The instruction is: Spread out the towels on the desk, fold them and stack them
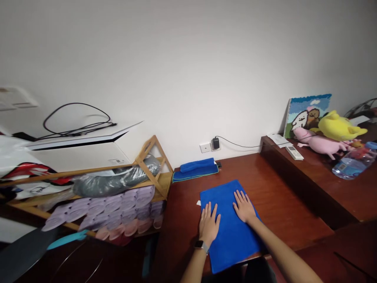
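Observation:
A blue cloth (229, 232) lies spread flat on the reddish-brown wooden table (182, 220), its near edge reaching the table's front. My left hand (209, 226) rests palm down on the cloth's left side, fingers apart, with a watch (199, 244) on the wrist. On the upper right part of the cloth my right hand (244, 207) lies flat with its fingers spread. Neither hand holds anything. A small white tag (198, 203) sticks out at the cloth's left edge. Further back, near the wall, a folded blue cloth (196, 165) lies on another blue cloth with a green edge (179, 176).
A wooden rack (165, 184) with lilac slippers (129, 200) and a white box (79, 157) stands left. On the raised right surface are a remote (294, 153), plush toys (338, 125), a picture (308, 112) and a bottle (350, 167). A charger (216, 143) is plugged in.

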Available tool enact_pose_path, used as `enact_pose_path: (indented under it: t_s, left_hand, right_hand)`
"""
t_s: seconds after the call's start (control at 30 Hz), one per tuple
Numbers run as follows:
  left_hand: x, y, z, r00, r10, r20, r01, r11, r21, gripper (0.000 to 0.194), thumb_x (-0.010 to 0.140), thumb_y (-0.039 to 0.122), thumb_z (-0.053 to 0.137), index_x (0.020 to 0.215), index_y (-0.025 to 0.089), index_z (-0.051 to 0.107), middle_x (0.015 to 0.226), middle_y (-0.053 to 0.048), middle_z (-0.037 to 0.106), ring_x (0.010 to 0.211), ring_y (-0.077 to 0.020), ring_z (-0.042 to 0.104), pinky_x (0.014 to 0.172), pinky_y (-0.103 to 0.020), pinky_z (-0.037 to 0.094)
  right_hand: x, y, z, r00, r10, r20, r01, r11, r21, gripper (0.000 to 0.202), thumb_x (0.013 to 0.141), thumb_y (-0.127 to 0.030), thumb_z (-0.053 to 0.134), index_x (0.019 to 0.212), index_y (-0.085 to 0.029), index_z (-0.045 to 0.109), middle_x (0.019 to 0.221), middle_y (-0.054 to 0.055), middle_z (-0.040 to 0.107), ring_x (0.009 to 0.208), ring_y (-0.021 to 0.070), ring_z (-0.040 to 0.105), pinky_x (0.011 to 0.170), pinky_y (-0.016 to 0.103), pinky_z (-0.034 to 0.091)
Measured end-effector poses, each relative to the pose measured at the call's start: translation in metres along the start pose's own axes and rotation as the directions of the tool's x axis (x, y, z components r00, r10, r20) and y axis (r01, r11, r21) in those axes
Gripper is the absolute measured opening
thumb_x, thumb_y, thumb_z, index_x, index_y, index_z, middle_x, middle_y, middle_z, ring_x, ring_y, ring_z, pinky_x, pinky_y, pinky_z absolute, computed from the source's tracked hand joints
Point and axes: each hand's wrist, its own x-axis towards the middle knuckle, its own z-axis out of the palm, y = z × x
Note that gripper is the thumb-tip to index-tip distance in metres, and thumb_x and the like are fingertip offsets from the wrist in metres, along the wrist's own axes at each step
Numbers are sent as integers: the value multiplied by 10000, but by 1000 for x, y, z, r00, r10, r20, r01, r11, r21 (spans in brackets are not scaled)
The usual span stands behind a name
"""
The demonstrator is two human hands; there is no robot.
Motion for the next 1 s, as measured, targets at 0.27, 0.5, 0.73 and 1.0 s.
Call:
enact_pose_path:
  t_s: [0.27,0.5,0.73,1.0]
  left_hand:
    - [-45,23,10,975,-204,-87,214,970,115,596,1052,486,392,1570,207,481,1631,-147,464,1510,-350,426,1219,-550,387]
    - [-41,17,-13,990,135,-50,-134,991,27,538,1073,397,364,1587,262,448,1687,-69,382,1560,-275,346,1262,-527,337]
    - [-74,31,-8,992,-117,-41,120,990,77,577,1032,455,430,1569,252,490,1621,-134,489,1484,-376,452,1157,-575,440]
    - [-81,51,-28,993,-72,-93,76,996,48,488,1057,378,362,1400,216,670,1444,-135,657,1366,-333,562,1147,-525,448]
  right_hand:
    - [8,-18,-36,983,-166,78,163,986,46,681,1056,-472,223,1664,-167,259,1736,56,216,1616,224,144,1312,440,113]
    - [-99,-34,26,948,298,-109,-296,954,35,779,1035,-535,231,1642,-50,290,1717,162,225,1608,345,156,1306,549,104]
    - [-71,-8,-1,1000,-7,-28,9,996,92,727,1043,-563,281,1655,-171,294,1720,94,237,1610,276,166,1311,508,124]
    - [-37,8,-24,994,-105,-3,105,991,80,662,1070,-462,244,1656,-157,272,1731,81,229,1614,228,151,1316,459,115]
